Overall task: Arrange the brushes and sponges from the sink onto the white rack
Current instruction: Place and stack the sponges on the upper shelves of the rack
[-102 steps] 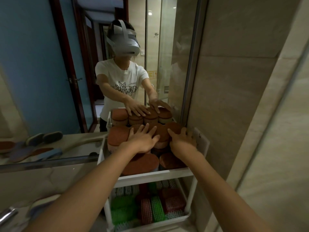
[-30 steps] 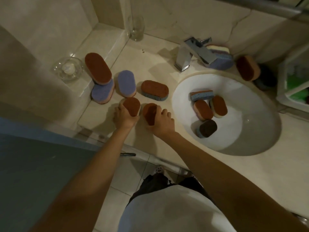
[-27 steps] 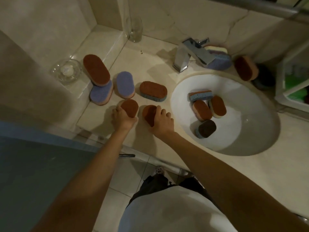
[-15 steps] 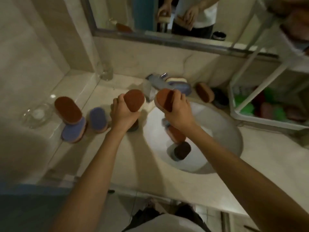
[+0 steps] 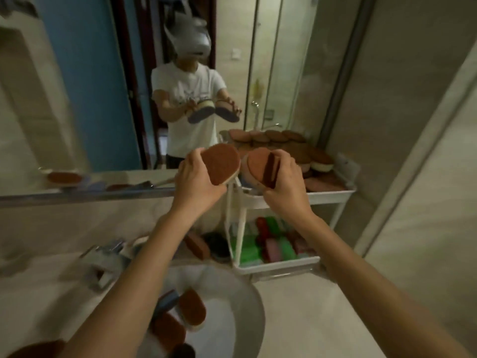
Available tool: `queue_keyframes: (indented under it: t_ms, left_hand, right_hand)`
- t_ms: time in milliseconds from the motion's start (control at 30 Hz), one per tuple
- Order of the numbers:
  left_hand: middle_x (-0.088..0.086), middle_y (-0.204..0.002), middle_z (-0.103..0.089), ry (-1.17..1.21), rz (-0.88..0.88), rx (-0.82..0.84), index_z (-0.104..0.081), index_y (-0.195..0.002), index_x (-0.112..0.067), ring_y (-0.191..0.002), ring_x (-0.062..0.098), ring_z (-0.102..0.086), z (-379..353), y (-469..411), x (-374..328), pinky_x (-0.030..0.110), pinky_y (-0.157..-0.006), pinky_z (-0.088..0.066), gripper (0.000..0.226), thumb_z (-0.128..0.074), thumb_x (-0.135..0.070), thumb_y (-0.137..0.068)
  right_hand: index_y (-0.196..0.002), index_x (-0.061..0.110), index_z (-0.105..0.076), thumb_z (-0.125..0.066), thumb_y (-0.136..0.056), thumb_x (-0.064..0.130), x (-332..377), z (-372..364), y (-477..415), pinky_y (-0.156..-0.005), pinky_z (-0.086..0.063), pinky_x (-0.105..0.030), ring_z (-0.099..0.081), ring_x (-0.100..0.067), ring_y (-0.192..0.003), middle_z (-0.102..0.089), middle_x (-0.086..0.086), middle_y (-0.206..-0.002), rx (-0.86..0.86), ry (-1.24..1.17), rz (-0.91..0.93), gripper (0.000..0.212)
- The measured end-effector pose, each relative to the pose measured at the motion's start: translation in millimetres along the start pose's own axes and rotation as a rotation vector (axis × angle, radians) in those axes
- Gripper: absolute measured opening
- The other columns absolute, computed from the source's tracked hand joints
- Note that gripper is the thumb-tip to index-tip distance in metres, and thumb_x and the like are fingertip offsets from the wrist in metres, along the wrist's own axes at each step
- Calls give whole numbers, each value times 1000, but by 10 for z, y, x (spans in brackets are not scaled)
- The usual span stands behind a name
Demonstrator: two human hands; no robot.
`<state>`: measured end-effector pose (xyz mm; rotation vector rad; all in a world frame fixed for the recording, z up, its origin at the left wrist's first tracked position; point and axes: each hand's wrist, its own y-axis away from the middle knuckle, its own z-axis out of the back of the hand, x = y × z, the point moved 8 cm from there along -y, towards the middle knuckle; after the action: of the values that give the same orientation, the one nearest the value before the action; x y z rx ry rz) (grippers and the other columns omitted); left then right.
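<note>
Two sponges held up at the white rack (image 5: 333, 196)
Left hand (image 5: 198, 182) fingers clamp the left sponge (image 5: 220, 164), right hand (image 5: 284, 187) fingers the right sponge (image 5: 258, 166); the top shelf lies just beyond, nearer the right hand.

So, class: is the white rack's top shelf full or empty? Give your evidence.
Full, or nearly: brown-topped sponges lie piled across the top shelf, in layers.
</note>
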<state>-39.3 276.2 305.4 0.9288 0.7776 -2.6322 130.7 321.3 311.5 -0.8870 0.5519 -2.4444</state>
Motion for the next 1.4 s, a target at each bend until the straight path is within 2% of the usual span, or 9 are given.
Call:
queue_keyframes:
  t_ms: [100,267,467,633,833,933,1067,1233,1400]
  left_hand:
    - [8,-140,-37,-21,-68,81,-26,-138,-15,-129,27,-38,-333,-157,-494,40,-103,-37,83,-76,-25,-73]
    - [6,-136,-34,-98,-168,237,-28,-140,-19,-128,26,-37,-844,-321,-985,41,-103,-37,81,-72,-36,-74]
    - [4,-136,-35,-204,-217,436,-31,-143,-18,-130,22,-32,-1242,-355,-1179,36,-105,-32,86,-67,-54,-74]
    - [6,-140,-35,-262,-166,430,-26,-146,-16,-132,24,-32,-1346,-416,-1135,36,-106,-32,89,-67,-51,-74]
    - [8,-140,-37,-268,-140,412,-32,-143,-18,-131,26,-34,-1377,-428,-1118,36,-104,-35,79,-66,-41,-76]
    - [8,-138,-38,-250,-138,424,-34,-141,-17,-131,26,-34,-1401,-417,-1128,36,-103,-34,75,-65,-40,-77]
    - [10,-138,-38,-268,-153,462,-32,-143,-16,-131,27,-34,-1509,-393,-1066,35,-105,-34,73,-63,-32,-80]
    - [8,-143,-35,-280,-163,432,-24,-147,-17,-134,27,-31,-1557,-383,-999,35,-107,-29,73,-59,-28,-83]
    - [5,-141,-37,-250,-213,348,-28,-146,-18,-131,24,-32,-1513,-354,-1010,34,-107,-27,71,-60,-26,-82]
  right_hand:
    - [-134,12,-35,-71,-76,18,-450,378,-175,-104,-37,-39,-40,-26,-121,-45,-8,-129,-23,36,-21,68]
    - [-125,15,-44,-73,-74,38,-1135,713,-434,-94,-43,-37,-46,-25,-112,-52,-7,-121,47,82,-94,63]
    - [-127,18,-44,-69,-77,43,-1569,560,-522,-97,-33,-34,-45,-28,-118,-51,-8,-126,268,228,-61,61]
    - [-136,18,-36,-64,-83,36,-1663,450,-557,-103,-31,-39,-37,-31,-128,-41,-10,-140,293,250,-53,62]
    - [-136,21,-35,-61,-86,34,-1697,315,-568,-105,-31,-42,-34,-30,-131,-40,-8,-142,357,260,-31,58]
    - [-140,21,-34,-56,-87,21,-1725,260,-541,-106,-33,-41,-35,-31,-132,-38,-7,-145,384,300,-9,57]
    - [-141,18,-35,-50,-84,4,-1728,245,-516,-105,-32,-38,-35,-30,-132,-39,-7,-146,336,334,24,61]
    - [-140,16,-38,-49,-84,1,-1713,253,-517,-107,-29,-36,-35,-29,-133,-40,-8,-145,283,344,46,60]
    - [-141,15,-38,-50,-85,1,-1735,264,-477,-106,-29,-36,-35,-31,-131,-38,-9,-144,225,357,59,59]
